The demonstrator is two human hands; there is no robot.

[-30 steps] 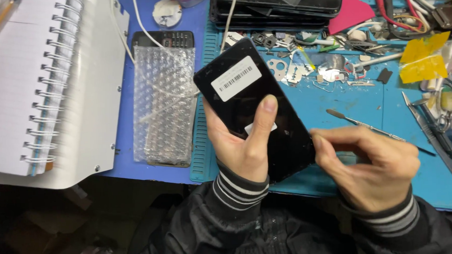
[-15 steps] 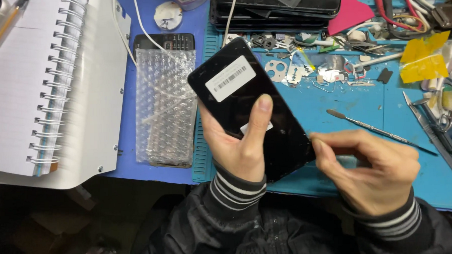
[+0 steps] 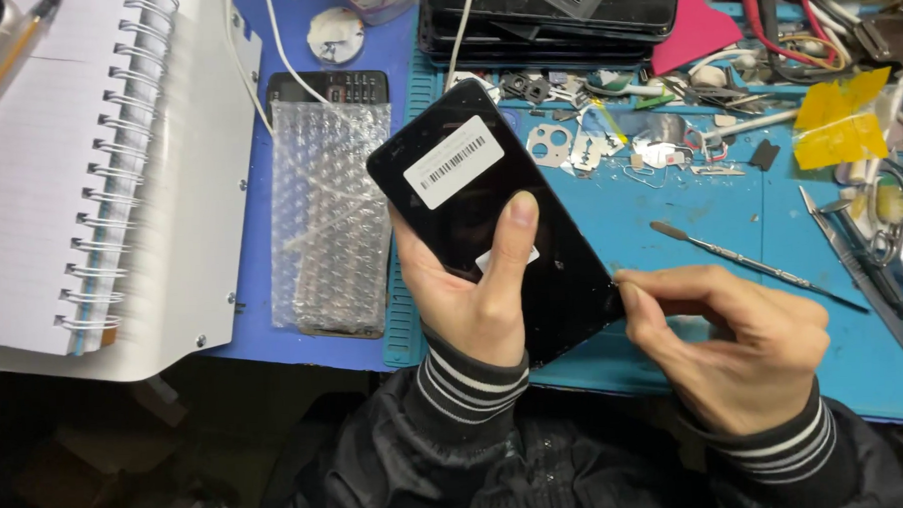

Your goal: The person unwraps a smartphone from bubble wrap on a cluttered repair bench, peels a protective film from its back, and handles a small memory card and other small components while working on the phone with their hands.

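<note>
1. Left hand (image 3: 468, 298) grips black phone screen panel (image 3: 490, 213), tilted, above the desk's near edge, thumb on its face.
2. Right hand (image 3: 730, 339) pinched shut at the panel's right edge; cannot tell what it holds.
3. Bubble-wrap pouch (image 3: 330, 223) left, metal spudger (image 3: 752, 264) right.

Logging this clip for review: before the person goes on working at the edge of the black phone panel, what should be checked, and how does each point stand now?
1. Left hand has the black phone panel held firmly, thumb across its face: ok.
2. Right hand fingertips pinch at the panel's right edge: ok.
3. Whether anything is pinched between those fingertips: cannot tell.
4. Panel lifted above the blue mat, tilted: ok.
5. Metal spudger lies on the mat close behind the right hand: ok.
6. Loose metal scraps lie apart from the panel: ok.
</note>
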